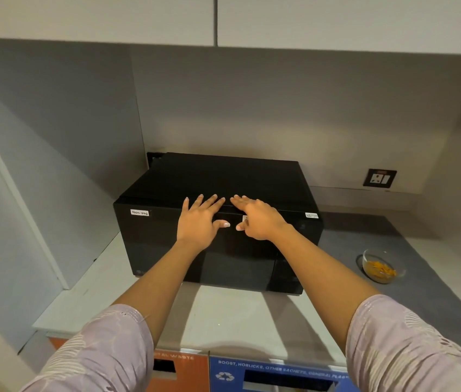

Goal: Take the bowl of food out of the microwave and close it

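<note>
A black microwave stands on the counter with its door shut and a "Non-Veg" label at its top left. My left hand and my right hand lie flat side by side against the upper front edge of the door, fingers spread, holding nothing. A clear glass bowl with orange-yellow food sits on the counter to the right of the microwave, apart from both hands.
The pale counter has a grey mat on the right under the bowl. A wall socket is behind on the right. Cabinets hang overhead. Orange and blue waste bins sit below the counter front.
</note>
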`<state>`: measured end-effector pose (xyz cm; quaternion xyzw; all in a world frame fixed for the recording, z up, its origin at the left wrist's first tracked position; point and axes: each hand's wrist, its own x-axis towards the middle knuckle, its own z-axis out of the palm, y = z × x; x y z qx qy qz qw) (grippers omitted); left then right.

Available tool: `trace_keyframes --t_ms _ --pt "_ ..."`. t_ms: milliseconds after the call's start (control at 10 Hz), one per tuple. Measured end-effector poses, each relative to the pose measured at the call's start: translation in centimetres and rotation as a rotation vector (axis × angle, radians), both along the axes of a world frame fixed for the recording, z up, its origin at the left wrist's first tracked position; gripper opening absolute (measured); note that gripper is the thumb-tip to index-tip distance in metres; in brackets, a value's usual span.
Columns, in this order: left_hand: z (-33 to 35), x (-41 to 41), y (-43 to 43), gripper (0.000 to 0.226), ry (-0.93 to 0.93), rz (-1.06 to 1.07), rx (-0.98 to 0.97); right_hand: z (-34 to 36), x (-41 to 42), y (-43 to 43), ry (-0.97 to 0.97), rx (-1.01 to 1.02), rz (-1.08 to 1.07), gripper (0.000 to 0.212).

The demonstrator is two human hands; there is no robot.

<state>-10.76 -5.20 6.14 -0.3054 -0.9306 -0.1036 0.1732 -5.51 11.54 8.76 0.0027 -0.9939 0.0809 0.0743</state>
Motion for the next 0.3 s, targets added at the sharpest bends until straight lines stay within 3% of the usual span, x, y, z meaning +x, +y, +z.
trace_keyframes --t_ms 200,300 --pt "0.5 0.8 -0.1 0.069 -0.019 -0.046 -0.019 -0.8 2.0 0.7 0.092 0.051 0.031 0.068" --pt "1.4 2.0 0.2 0.074 0.057 -0.106 0.039 0.1 3.5 1.3 0.164 -0.065 0.032 0.066"
